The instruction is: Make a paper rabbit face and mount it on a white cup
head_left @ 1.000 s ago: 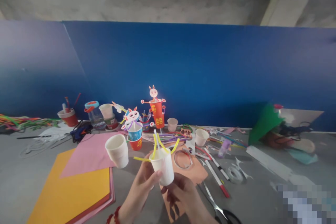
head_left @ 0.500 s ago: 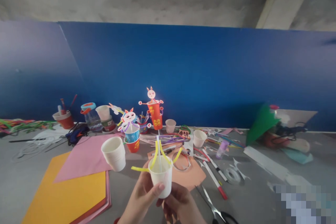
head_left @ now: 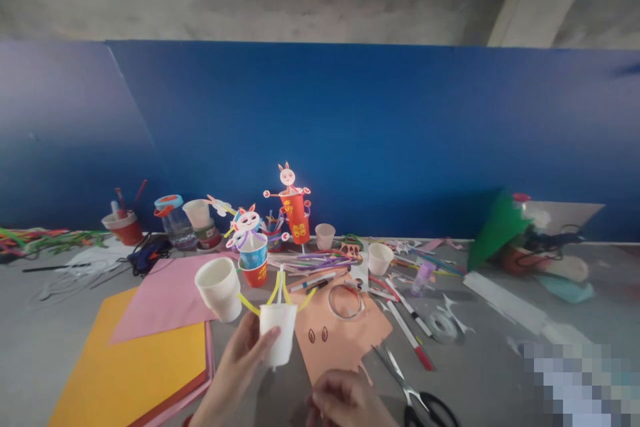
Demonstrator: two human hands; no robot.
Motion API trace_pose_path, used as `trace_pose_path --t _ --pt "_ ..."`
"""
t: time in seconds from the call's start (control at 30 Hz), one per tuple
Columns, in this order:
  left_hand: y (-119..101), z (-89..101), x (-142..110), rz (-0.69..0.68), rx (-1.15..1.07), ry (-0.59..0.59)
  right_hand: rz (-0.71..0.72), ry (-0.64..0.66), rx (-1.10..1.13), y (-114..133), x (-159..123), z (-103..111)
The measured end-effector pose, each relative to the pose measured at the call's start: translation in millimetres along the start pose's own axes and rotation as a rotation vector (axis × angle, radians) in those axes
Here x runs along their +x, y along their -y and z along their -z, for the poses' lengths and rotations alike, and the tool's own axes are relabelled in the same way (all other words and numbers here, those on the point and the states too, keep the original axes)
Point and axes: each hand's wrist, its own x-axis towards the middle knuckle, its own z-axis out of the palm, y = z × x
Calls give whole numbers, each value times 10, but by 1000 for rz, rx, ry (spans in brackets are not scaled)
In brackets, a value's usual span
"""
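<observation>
My left hand [head_left: 240, 357] is closed around a white paper cup [head_left: 278, 337]. Yellow pipe cleaners [head_left: 273, 288] stick up and out from the cup's rim, and a pale straw [head_left: 281, 280] rises from its middle. A small tip shows under the cup's base. Lower down, my right hand [head_left: 347, 395] is apart from the cup with its fingers curled together; whatever may be between them is hidden. Beyond it lies an orange paper sheet [head_left: 345, 340] with two small ear shapes [head_left: 318, 334] drawn on it.
Black-handled scissors [head_left: 410, 390] lie right of my right hand, near markers [head_left: 410, 337] and a tape roll [head_left: 443, 325]. Stacked white cups [head_left: 220, 288] stand on the left beside coloured paper [head_left: 140, 353]. Behind are finished cup figures [head_left: 295, 213] and a blue wall [head_left: 350, 127].
My left hand has moved the cup to the left. My right hand has come away from the cup's base and moved down and slightly right, uncovering the drawn ear shapes.
</observation>
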Motion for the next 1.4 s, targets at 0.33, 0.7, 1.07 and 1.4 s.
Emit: trace_pose_path --t 0.33,0.7,1.07,1.4 --pt "135 390 228 -113 596 -10 227 -229 -503 1 -215 365" --pt "90 381 284 -128 752 18 268 -351 -764 -36 -273 517" --pt "220 396 296 -140 889 -30 314 -362 -839 -64 -241 511" --pt "32 253 -10 -517 1291 -241 337 -317 -922 -30 -218 480"
